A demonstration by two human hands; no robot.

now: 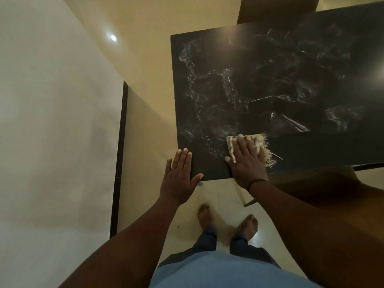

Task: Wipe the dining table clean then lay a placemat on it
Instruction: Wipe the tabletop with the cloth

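The dining table [291,59] has a dark, black top streaked with whitish wet smears and droplets. My right hand [246,161] lies flat with straight fingers on a pale, frayed cloth [262,148] near the table's front edge, pressing it onto the top. My left hand [180,175] rests open on the table's near left corner, fingers spread over the edge. No placemat is in view.
A brown wooden chair back [276,9] stands at the table's far side. Another brown chair [332,196] sits under the near right edge. A white wall with dark skirting [119,154] runs along the left. My bare feet [226,221] stand on glossy cream floor tiles.
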